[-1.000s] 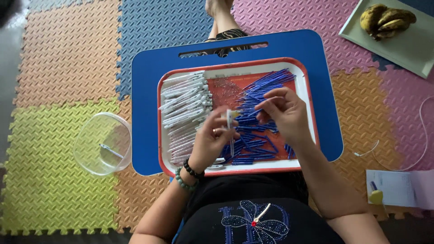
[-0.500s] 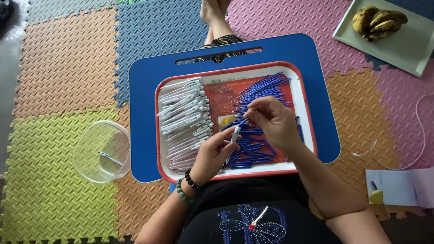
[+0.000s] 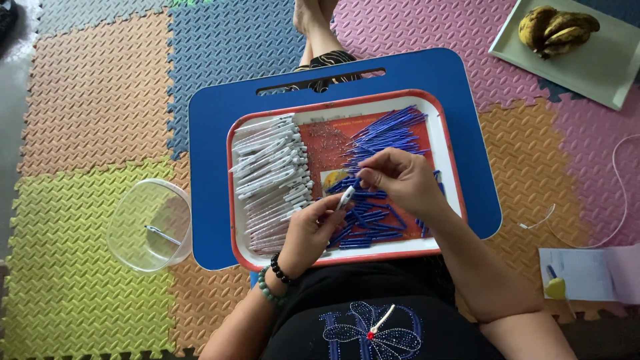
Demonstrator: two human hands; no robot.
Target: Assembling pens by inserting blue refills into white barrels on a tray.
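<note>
Pen barrel (image 3: 346,197), clear with a white tip, sits pinched in the left hand (image 3: 308,230) over the red tray (image 3: 448,155) on the blue lap worktop (image 3: 220,120). Since a moment ago the right hand (image 3: 399,180) has drawn in from the blue refills (image 3: 385,133), its grip narrow on something too thin to make out, meeting the barrel's end. White barrels (image 3: 270,170) lie stacked alongside.
</note>
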